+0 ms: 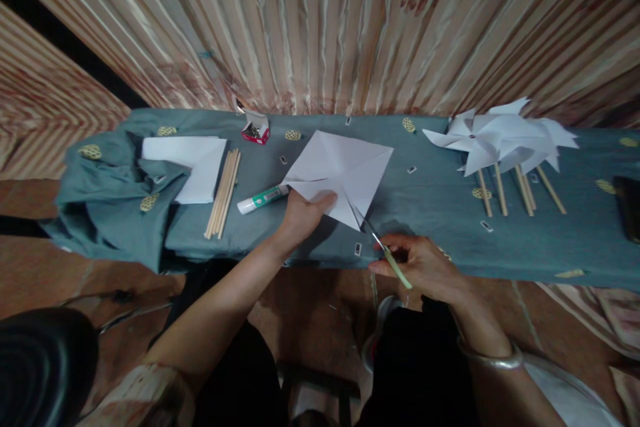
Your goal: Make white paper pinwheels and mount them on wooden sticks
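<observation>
Left hand (306,217) pinches paper (367,163) at seven o'clock; right hand (425,263) grips scissors (397,267) at five; best stop cutting short of centre.

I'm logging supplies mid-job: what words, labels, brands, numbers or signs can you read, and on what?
None can be read.
Glue stick: dark marks on the green and white label, too small and blurred.
Cloth: small black-and-white prints, too small.
Red box: any lettering is too small.
Paper and scissors: no lettering visible.
</observation>
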{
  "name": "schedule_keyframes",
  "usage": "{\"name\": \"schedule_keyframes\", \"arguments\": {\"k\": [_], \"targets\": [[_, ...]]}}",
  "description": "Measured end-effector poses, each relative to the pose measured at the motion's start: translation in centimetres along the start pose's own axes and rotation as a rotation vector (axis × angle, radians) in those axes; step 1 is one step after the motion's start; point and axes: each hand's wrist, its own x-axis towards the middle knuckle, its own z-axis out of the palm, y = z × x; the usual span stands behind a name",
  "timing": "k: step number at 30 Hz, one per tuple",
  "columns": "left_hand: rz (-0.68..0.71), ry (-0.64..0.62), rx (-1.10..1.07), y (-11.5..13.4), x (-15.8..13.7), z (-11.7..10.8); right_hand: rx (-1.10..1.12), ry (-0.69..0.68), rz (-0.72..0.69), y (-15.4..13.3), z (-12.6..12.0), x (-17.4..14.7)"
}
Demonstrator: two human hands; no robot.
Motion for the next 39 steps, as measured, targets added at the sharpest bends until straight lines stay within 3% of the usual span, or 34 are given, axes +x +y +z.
{"name": "schedule_keyframes", "arguments": {"k": [3, 5, 9, 13, 17, 21, 23, 25, 29, 34, 39], "targets": [[-0.049, 0.029, -0.035, -0.8, 0.1, -0.1, -0.212, 0.109, 0.015, 0.5, -1.3, -0.7], [-0.084, 0.016, -0.032, -1.3, 0.0, -0.1, -0.351, 0.266, 0.068, 1.0, -2.1, -0.9], [-0.114, -0.118, -0.021, -1.8, 0.0, -0.1, -0.55, 0.564, 0.177, 2.4, -3.1, -0.9], [-0.125, -0.231, -0.065, -2.0, 0.1, -0.1, -0.69, 0.669, 0.086, 3.9, -3.4, -0.5], [-0.018, -0.151, -0.031, -2.4, -0.4, -1.0, -0.804, 0.734, -0.032, 4.4, -3.6, 0.0], [0.237, -0.064, 0.345, -1.9, -1.7, -2.6, -0.764, 0.865, -0.121, 3.1, -3.1, 1.1], [0.406, -0.122, 0.576, -1.4, -2.4, -3.1, -0.694, 0.844, -0.22, 1.8, -1.9, 2.1], [0.51, -0.268, 0.764, -1.0, -2.9, -3.1, -0.664, 0.733, -0.314, 0.4, -0.1, 3.3], [0.482, -0.504, 1.016, -0.9, -3.4, -2.4, -0.763, 0.506, -0.398, -2.0, 3.6, 5.8], [0.461, -0.542, 1.043, -1.0, -3.4, -2.4, -0.858, 0.381, -0.369, -3.0, 5.3, 7.6], [0.482, -0.474, 0.927, -0.4, -4.2, -4.5, -0.79, 0.453, -0.403, -2.8, 5.1, 7.9]]}}
